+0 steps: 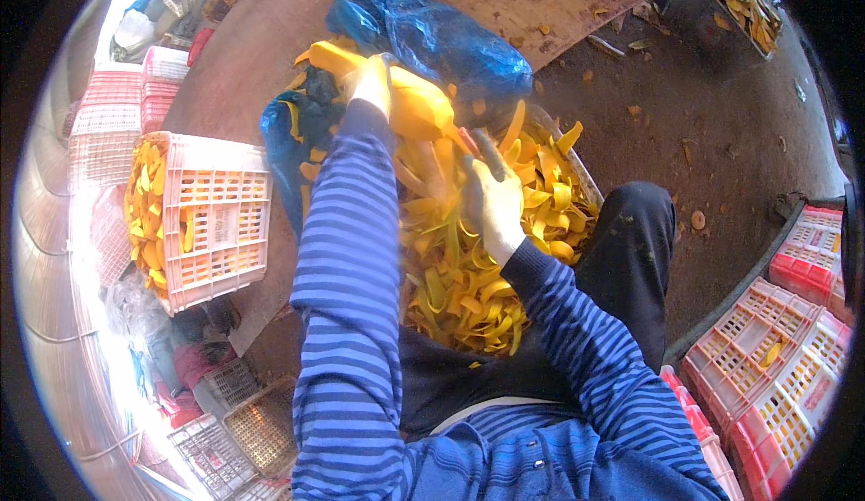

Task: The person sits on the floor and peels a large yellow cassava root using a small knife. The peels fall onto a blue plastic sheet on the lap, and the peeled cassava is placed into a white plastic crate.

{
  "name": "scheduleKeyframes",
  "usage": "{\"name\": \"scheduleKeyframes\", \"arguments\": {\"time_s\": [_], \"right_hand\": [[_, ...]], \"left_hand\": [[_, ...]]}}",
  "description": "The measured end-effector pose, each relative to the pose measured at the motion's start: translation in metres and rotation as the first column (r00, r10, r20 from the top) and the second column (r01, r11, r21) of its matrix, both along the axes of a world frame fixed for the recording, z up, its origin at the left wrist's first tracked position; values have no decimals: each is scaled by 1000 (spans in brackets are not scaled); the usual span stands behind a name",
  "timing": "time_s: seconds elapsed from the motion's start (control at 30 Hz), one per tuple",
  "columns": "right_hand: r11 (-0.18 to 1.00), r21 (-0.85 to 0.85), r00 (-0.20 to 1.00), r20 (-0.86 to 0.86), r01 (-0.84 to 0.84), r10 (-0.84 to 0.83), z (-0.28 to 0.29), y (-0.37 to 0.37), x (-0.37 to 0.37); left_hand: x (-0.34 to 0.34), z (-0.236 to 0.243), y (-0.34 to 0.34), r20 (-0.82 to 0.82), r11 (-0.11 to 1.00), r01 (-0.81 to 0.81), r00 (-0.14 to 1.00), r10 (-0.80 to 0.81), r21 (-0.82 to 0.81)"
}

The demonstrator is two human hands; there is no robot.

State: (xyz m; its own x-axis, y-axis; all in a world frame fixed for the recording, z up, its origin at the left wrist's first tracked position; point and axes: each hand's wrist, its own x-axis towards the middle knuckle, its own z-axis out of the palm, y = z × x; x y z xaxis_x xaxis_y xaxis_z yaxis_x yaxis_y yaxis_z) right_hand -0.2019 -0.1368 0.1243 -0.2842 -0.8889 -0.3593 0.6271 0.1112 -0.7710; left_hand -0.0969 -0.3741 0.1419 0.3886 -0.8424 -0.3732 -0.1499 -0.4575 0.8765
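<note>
My left hand [371, 85], in a pale glove with dark fingers, is closed around the middle of a long, peeled orange squash [422, 109]. The squash lies slantwise, its narrow end to the upper left and its bulb towards my right hand. My right hand [497, 196], gloved the same way, grips a small tool with a red part [468, 141], apparently a peeler, at the bulb's end; its blade is blurred. Below both hands, curled yellow-orange peelings [468, 298] fill a container between my legs, its pale rim [581, 166] showing at the right.
Beyond the squash lies crumpled blue plastic [432, 41] on a board [225, 86]. A white crate [221, 217] of orange pieces stands at left. Red and white crates [761, 348] stand at right. Scraps litter the dark floor [667, 132], and another full container [746, 10] is far right.
</note>
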Motion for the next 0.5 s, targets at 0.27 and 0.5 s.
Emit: {"name": "scheduleKeyframes", "arguments": {"time_s": [0.27,0.5], "right_hand": [[985,-156,903,-429,-70,-3,-5,-29,2],[893,350,732,-523,-284,438,-18,34,21]], "left_hand": [[-4,-17,-28,354,982,33,930,-97,183],[6,-38,-44,344,986,100,928,-140,130]]}}
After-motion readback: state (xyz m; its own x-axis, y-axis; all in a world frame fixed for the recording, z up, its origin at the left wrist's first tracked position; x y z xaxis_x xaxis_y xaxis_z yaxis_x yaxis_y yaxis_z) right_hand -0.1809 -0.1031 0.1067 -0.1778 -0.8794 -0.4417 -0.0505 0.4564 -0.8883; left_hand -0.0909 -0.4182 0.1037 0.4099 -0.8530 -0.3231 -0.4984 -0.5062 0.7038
